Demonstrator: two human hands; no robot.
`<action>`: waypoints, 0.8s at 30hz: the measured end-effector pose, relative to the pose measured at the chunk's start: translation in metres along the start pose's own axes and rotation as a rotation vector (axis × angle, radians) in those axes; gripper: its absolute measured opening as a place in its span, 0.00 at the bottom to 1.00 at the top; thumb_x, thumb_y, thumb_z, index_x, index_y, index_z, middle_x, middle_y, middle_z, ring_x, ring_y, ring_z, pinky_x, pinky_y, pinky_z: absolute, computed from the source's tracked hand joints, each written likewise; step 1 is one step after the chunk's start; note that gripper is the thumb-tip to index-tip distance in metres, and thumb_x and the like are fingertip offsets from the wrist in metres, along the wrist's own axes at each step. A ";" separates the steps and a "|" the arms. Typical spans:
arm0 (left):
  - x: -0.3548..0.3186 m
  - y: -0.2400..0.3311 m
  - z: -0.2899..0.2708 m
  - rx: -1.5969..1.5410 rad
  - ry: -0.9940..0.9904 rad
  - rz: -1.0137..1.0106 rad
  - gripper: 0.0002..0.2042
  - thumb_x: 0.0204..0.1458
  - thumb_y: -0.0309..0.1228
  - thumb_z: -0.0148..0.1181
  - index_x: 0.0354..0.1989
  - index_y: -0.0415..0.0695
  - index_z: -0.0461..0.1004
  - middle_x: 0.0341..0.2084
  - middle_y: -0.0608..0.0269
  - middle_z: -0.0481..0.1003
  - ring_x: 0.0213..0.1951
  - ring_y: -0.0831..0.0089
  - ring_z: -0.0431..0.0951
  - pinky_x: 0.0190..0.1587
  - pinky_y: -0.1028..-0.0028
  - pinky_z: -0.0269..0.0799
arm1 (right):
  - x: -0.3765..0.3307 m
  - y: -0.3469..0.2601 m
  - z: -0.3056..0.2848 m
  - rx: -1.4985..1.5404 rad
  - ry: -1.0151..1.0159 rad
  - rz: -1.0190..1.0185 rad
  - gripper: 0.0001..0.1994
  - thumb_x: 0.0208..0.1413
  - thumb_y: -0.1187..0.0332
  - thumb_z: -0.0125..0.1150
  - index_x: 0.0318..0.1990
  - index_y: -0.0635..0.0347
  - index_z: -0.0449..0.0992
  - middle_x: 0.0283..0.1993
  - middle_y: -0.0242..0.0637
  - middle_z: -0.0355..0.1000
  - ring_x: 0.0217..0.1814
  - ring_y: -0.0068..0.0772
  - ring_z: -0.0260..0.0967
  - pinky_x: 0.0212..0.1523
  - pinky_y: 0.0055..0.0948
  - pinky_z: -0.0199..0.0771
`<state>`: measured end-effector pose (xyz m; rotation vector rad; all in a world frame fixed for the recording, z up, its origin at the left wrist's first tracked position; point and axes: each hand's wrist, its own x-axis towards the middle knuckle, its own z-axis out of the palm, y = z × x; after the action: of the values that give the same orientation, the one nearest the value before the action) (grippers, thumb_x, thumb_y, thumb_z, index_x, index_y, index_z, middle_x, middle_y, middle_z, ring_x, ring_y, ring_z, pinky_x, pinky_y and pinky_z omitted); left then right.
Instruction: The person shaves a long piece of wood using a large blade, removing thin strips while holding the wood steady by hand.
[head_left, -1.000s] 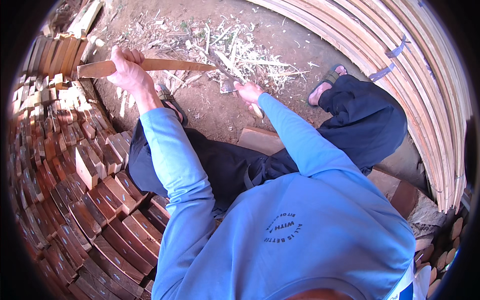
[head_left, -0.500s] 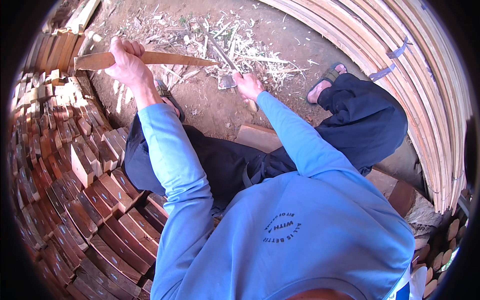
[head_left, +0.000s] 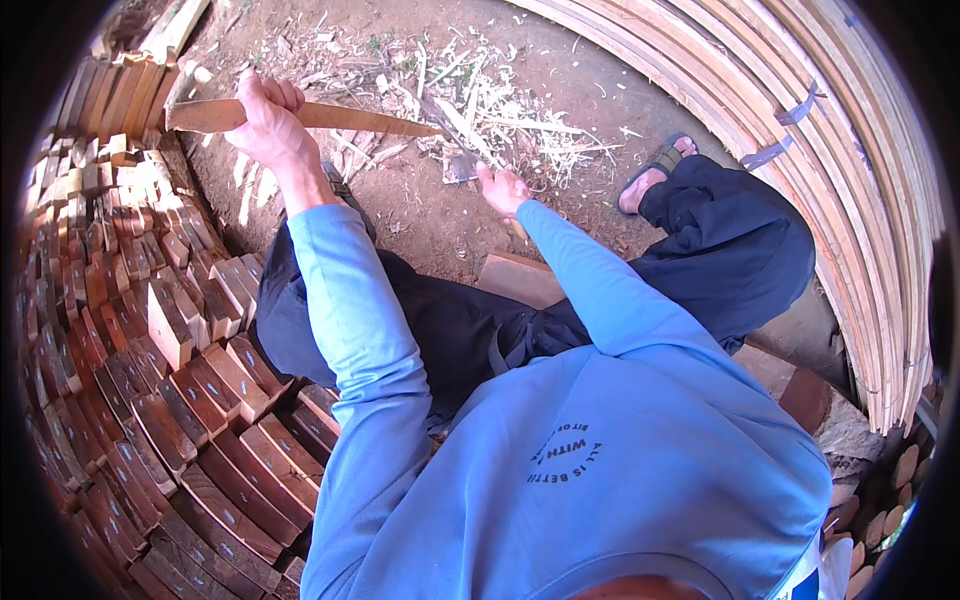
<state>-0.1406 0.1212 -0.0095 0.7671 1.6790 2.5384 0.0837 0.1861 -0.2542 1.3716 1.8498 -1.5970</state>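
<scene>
Left hand (head_left: 265, 120) still grips the wooden stick (head_left: 330, 117); right hand (head_left: 500, 188), clutching the hatchet (head_left: 455, 150), has dropped lower.

There is one view only, from a fisheye camera on the person's head. It looks steeply down, very near the blue-sleeved chest and arms, toward the dirt ground (head_left: 560, 70) farther away; the edges bend.

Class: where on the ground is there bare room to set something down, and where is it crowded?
Bare dirt lies between the shavings pile and the knees; more between shavings and curved slats. Crowded: stacked wood blocks at left.
</scene>
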 end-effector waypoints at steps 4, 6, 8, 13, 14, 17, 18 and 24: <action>-0.001 0.004 0.001 0.010 0.008 0.003 0.18 0.60 0.27 0.52 0.18 0.49 0.54 0.11 0.73 0.51 0.13 0.81 0.49 0.19 0.74 0.49 | 0.003 -0.007 -0.017 -0.012 -0.045 0.032 0.38 0.64 0.38 0.39 0.42 0.73 0.76 0.21 0.41 0.71 0.17 0.36 0.69 0.21 0.40 0.75; -0.009 0.001 -0.001 0.020 0.004 -0.007 0.19 0.60 0.27 0.52 0.18 0.49 0.54 0.11 0.73 0.50 0.13 0.81 0.49 0.19 0.74 0.49 | -0.008 -0.013 -0.023 0.119 -0.056 0.012 0.33 0.65 0.40 0.40 0.33 0.67 0.72 0.18 0.37 0.66 0.14 0.31 0.63 0.16 0.36 0.70; -0.004 0.001 -0.001 0.007 -0.017 0.002 0.19 0.60 0.27 0.52 0.18 0.49 0.53 0.11 0.73 0.50 0.13 0.81 0.48 0.19 0.74 0.49 | -0.009 -0.016 -0.022 0.269 -0.066 -0.042 0.30 0.66 0.42 0.41 0.26 0.63 0.68 0.17 0.34 0.62 0.12 0.26 0.59 0.13 0.33 0.66; -0.002 0.000 0.000 0.023 0.010 -0.013 0.20 0.61 0.28 0.51 0.16 0.50 0.52 0.10 0.73 0.51 0.13 0.81 0.49 0.18 0.73 0.48 | -0.003 -0.005 -0.012 -0.005 -0.080 0.078 0.34 0.66 0.40 0.38 0.33 0.68 0.73 0.20 0.40 0.69 0.17 0.34 0.68 0.19 0.37 0.72; -0.002 0.001 0.001 0.022 0.014 -0.020 0.20 0.61 0.28 0.51 0.16 0.50 0.52 0.10 0.73 0.51 0.13 0.81 0.49 0.18 0.73 0.48 | 0.001 -0.006 -0.016 -0.029 -0.071 0.063 0.35 0.65 0.39 0.38 0.36 0.70 0.73 0.20 0.41 0.69 0.18 0.34 0.68 0.19 0.36 0.72; -0.003 -0.002 0.004 0.034 -0.001 0.014 0.20 0.61 0.28 0.50 0.16 0.50 0.52 0.10 0.72 0.51 0.13 0.81 0.49 0.18 0.73 0.48 | -0.002 -0.012 -0.022 0.034 -0.082 0.010 0.36 0.64 0.37 0.38 0.37 0.71 0.74 0.21 0.40 0.69 0.19 0.33 0.68 0.20 0.36 0.72; -0.004 -0.002 0.001 0.045 0.003 0.004 0.20 0.61 0.28 0.51 0.17 0.50 0.52 0.11 0.72 0.51 0.13 0.81 0.49 0.18 0.73 0.48 | -0.003 -0.014 -0.019 0.139 -0.084 -0.013 0.37 0.64 0.37 0.38 0.37 0.70 0.75 0.21 0.40 0.69 0.19 0.33 0.68 0.20 0.35 0.72; -0.004 0.002 0.009 0.042 0.013 -0.008 0.20 0.61 0.28 0.51 0.17 0.50 0.52 0.11 0.73 0.51 0.13 0.80 0.49 0.18 0.73 0.49 | 0.005 -0.003 0.001 0.008 0.004 0.030 0.37 0.65 0.38 0.40 0.45 0.71 0.77 0.28 0.47 0.75 0.24 0.39 0.74 0.24 0.39 0.76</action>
<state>-0.1328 0.1265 -0.0068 0.7460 1.7415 2.5158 0.0783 0.1877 -0.2566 1.4003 1.8186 -1.5893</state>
